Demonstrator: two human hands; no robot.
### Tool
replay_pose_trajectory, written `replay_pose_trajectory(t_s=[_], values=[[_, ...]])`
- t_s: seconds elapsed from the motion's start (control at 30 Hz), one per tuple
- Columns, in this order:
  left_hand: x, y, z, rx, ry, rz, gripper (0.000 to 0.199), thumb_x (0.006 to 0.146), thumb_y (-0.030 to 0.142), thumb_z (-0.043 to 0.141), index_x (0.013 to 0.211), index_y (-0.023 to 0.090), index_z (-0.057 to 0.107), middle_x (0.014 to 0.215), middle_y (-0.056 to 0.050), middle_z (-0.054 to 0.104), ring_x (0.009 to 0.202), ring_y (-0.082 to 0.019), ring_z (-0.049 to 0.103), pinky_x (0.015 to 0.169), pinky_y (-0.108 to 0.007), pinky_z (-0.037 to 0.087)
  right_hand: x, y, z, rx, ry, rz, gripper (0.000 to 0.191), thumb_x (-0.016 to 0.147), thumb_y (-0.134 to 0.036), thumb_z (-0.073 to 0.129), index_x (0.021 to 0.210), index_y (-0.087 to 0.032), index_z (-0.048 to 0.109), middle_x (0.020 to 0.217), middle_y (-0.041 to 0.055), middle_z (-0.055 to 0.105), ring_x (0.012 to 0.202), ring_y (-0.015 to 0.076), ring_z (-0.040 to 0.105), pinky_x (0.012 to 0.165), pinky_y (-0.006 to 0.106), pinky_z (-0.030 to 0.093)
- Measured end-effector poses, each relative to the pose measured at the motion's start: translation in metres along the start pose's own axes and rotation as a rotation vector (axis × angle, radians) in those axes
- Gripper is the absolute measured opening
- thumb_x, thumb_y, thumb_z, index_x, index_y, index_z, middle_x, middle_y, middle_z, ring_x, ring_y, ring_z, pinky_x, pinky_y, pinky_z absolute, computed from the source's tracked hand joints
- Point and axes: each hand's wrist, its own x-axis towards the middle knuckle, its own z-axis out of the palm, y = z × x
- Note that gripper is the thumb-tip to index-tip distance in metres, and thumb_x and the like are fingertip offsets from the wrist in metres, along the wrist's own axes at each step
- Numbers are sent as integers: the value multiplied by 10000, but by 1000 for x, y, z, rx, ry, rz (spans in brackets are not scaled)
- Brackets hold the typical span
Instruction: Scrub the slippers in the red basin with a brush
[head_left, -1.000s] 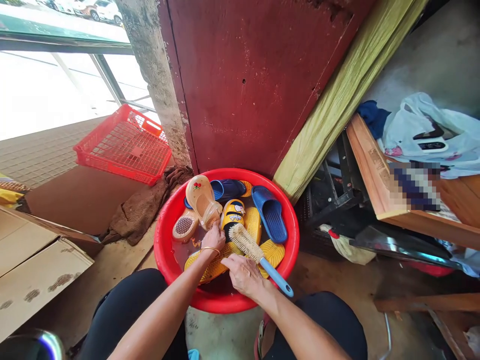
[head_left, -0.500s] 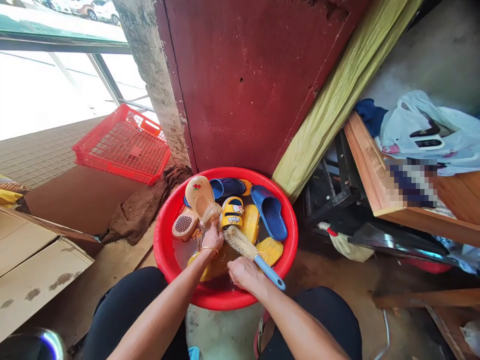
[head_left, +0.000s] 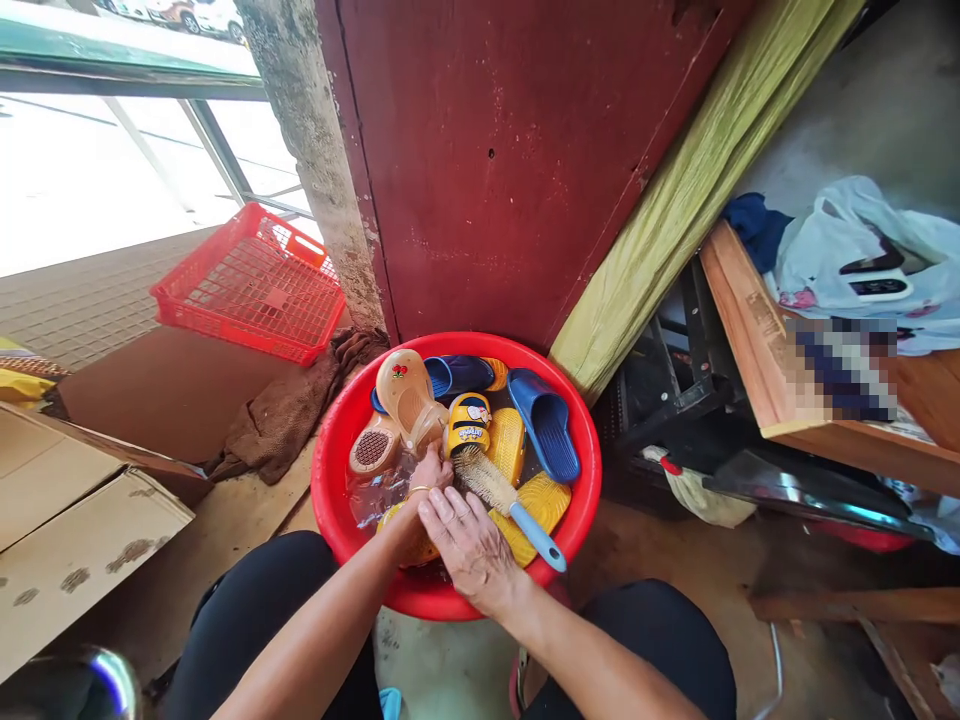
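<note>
- Yellow slipper with cartoon strap: mid-tub, just beyond left hand; another yellow slipper shows partly under the arms.
- Changed in the last half second: right hand is up from the near side of the water and over the left wrist. Brush is about where it was, so I read it as lying loose.
- Right fingers: straight, spread only slightly, gripping nothing I can see; palm down, apparently touching the left wrist.
- Left fingers: bent toward the strap slipper and clog, tips hidden. Can't tell how far open or whether they hold anything.
- Brush: head just beside the cartoon strap, handle pointing to the near right rim.
- Around: beige clog beyond left hand, blue slipper far right, all in red tub.
</note>
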Motion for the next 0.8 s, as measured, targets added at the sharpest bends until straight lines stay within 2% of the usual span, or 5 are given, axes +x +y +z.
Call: replay_pose_trajectory(t_s=[0.13, 0.37, 0.47, 0.53, 0.8], values=[[-4, 1, 4, 78, -12, -31, 490, 951, 194, 439, 1435, 115, 427, 1268, -246, 688, 1109, -295, 702, 952, -407, 491, 4, -14, -14, 52, -17, -135, 495, 1043, -207, 343, 1537, -162, 362, 1565, 88, 455, 1397, 262, 412, 1095, 479, 436], [-12, 12, -5, 149, 32, -5, 461, 934, 195, 421, 1385, 116, 471, 1310, -212, 664, 1211, -297, 646, 1010, -403, 473, -24, 29, -25, -227, -182, 542, 542, 940, -40, 379, 1461, -130, 497, 1345, 217, 627, 1215, 335, 597, 991, 543, 487], [-16, 17, -9, 162, 77, 8, 474, 948, 231, 402, 1404, 112, 461, 1334, -222, 618, 1221, -307, 629, 1018, -421, 474, -47, 31, -29, -269, -302, 685, 620, 900, 3, 401, 1486, -182, 482, 1076, 171, 728, 931, 284, 704, 800, 418, 551], [-19, 18, -12, 171, 112, 14, 490, 957, 269, 404, 1421, 123, 459, 1353, -229, 581, 1183, -322, 642, 959, -436, 507, -59, 28, -37, -236, -329, 711, 670, 874, 18, 418, 1487, -244, 486, 1068, 131, 734, 890, 253, 712, 775, 357, 544], [-37, 28, -27, 253, 207, 251, 457, 969, 307, 407, 1377, 151, 538, 1250, -187, 621, 1088, -314, 636, 919, -448, 509, -74, 45, -65, 228, 47, 796, 642, 964, -179, 404, 1596, -211, 296, 1378, 126, 639, 1191, 240, 648, 992, 350, 526]])
